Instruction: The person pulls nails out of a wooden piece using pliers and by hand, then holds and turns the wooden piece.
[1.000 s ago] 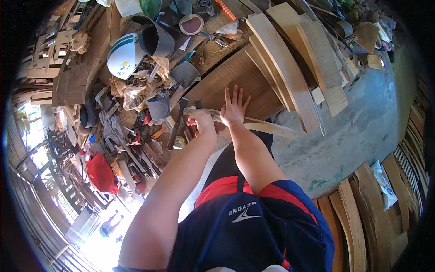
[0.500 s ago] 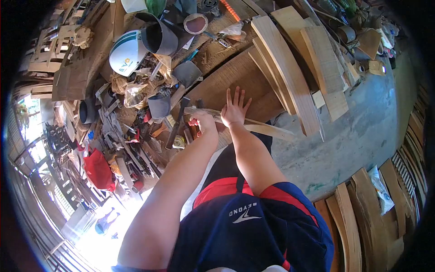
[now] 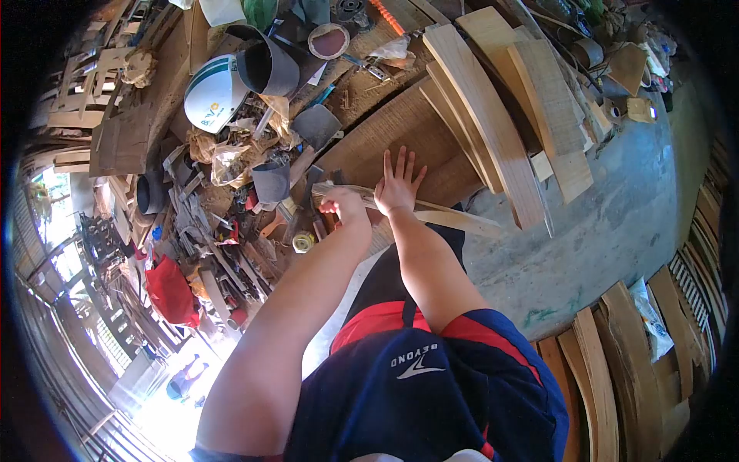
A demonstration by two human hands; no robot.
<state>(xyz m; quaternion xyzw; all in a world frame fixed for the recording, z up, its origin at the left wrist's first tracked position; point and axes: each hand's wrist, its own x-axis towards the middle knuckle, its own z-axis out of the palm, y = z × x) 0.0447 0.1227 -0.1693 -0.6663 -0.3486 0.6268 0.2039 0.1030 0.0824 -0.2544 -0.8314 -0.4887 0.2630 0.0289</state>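
Note:
My left hand (image 3: 344,206) is closed with its fingers curled, right by the near end of a thin pale wooden strip (image 3: 462,221). Something reddish shows near its fingertips, but I cannot make out what it holds. Fingers spread, my right hand (image 3: 397,185) lies flat on a wide brown board (image 3: 369,150). The strip runs from beside the left hand, beneath the right wrist, and out past it to the right. A dark bar-like piece (image 3: 308,189) and a tape roll (image 3: 303,242) sit just left of the left hand.
Curved planks (image 3: 485,115) are stacked beyond my right hand. On the cluttered left lie a white helmet (image 3: 214,96), a grey cup-shaped container (image 3: 271,181) and a red bag (image 3: 171,291). More boards (image 3: 627,362) lie at the lower right on the concrete floor (image 3: 585,239).
Both hands stay in nearly the same place, the left one closed and the right one flat. The view has shifted very slightly.

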